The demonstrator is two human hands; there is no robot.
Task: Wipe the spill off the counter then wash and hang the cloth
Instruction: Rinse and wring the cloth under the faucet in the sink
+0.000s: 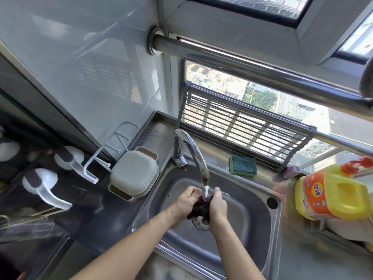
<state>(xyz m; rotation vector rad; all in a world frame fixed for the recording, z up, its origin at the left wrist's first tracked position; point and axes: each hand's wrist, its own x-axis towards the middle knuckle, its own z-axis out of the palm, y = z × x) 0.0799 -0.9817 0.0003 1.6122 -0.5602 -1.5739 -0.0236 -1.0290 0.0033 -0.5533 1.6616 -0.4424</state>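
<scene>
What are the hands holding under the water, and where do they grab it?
Both hold a bunched dark cloth under the running tap: the left hand grips its left side, the right hand its right side.

Daylight pours in through the window point(252, 102) at the back and lights the scene brightly; the view outside is nearly washed out. The left side falls into deep shadow. Glare streaks the steel rail point(252, 65), the tap point(193, 150) and the glossy wall panel point(80, 67), which mirrors faint shapes. The wide lens bends straight lines toward the edges. The yellow bottle point(331, 190) at the right is smeared by blur, and the hands look slightly soft.
</scene>
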